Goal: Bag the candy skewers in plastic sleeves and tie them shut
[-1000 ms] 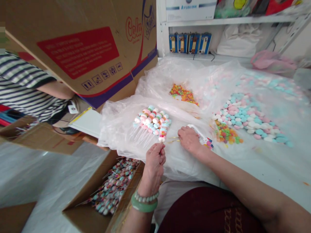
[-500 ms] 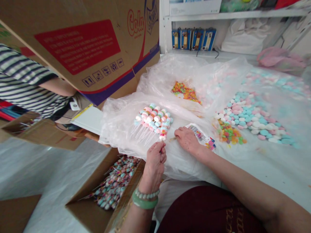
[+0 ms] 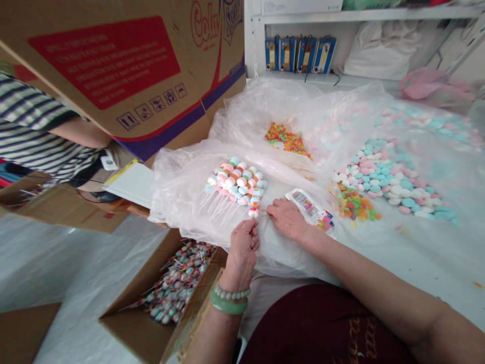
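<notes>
My left hand [image 3: 244,237], with a green bangle and a beaded bracelet at the wrist, is pinched at the lower end of a wrapped candy skewer [image 3: 254,203]. A pile of candy skewers [image 3: 237,181] with white sticks lies just beyond it on clear plastic sheeting. To the right, my right hand [image 3: 284,216] is closed near a thin yellowish strip [image 3: 264,210] beside the skewer; what its fingers hold is too small to make out. Printed wrappers [image 3: 311,208] lie right beside this hand.
Loose pastel candies [image 3: 382,174] and ring gummies [image 3: 356,203] lie at the right, more gummies [image 3: 288,140] behind. An open carton [image 3: 132,323] of wrapped skewers stands below left. A large cardboard box [image 3: 151,65] rises at the left, a person in a striped shirt [image 3: 41,131] behind it.
The view has shifted slightly. My right hand has moved a little off the printed wrappers, which show more now. My left hand keeps its pinch at the skewer.
</notes>
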`<state>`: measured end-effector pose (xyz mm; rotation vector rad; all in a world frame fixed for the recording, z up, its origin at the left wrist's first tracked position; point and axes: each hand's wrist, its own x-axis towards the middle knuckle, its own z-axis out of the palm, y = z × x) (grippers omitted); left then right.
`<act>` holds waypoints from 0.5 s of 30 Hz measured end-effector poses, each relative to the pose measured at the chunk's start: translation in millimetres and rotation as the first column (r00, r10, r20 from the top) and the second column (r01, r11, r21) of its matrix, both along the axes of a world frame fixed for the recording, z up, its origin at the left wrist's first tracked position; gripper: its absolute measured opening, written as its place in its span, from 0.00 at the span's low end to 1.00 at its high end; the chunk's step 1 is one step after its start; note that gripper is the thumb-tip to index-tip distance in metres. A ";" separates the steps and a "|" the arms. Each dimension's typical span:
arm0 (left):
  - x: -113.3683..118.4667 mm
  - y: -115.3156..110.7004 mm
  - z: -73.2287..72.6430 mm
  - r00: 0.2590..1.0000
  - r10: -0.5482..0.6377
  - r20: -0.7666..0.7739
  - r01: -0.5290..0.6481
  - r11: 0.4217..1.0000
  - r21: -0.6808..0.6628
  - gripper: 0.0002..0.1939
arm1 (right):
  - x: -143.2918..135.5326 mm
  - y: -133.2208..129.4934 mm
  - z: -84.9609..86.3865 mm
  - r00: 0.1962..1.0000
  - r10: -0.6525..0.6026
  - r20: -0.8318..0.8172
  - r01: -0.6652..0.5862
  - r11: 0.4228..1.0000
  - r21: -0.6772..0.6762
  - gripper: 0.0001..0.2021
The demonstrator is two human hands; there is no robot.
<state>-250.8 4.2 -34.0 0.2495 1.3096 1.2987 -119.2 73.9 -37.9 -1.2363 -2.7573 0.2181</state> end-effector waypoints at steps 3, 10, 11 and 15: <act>-0.7 -0.8 -3.2 0.999 0.029 -0.015 -0.030 0.999 -0.012 0.11 | 5.7 0.8 -0.3 0.999 -0.006 -0.050 0.004 0.999 -0.046 0.10; 2.0 -2.9 -5.1 0.998 0.039 -0.041 -0.040 0.999 -0.020 0.10 | 38.3 9.6 -7.0 0.770 -0.340 -0.540 0.246 0.939 -0.241 0.09; 2.2 -2.6 -5.4 0.998 0.041 -0.049 -0.043 0.999 -0.028 0.10 | 42.9 10.2 -7.5 0.720 -0.383 -0.578 0.272 0.923 -0.272 0.08; 3.0 -2.2 -4.9 0.997 0.039 -0.073 -0.041 0.999 -0.025 0.11 | 57.1 4.4 -2.0 0.693 -0.460 -0.555 0.334 0.887 -0.318 0.09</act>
